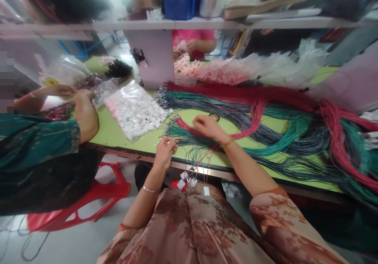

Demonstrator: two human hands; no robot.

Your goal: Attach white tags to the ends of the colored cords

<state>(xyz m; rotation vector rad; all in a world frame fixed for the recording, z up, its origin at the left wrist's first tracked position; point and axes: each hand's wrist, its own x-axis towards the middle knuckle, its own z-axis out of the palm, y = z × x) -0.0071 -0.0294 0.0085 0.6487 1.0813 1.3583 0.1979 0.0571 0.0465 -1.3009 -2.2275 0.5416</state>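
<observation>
Near the table's front edge, my left hand (166, 150) is closed in a pinch, and what it holds is too small to make out. My right hand (208, 127) hovers over the bundles with its fingers curled together; their tips are blurred. Beneath it run red wires (245, 132), green wires (180, 131) and dark wires (265, 136), with metal tips at their left ends. White connectors (206, 191) on thin wires hang over the edge above my lap. Left of the wires lies a clear bag of white connectors (136, 112).
A person's arm (85, 116) rests at the table's left, above a red stool (109, 189). Bags of pink pieces (227, 73) lie at the back. Over the table runs a shelf (141, 24) with a blue bin (181, 0). Another person (203, 43) sits across.
</observation>
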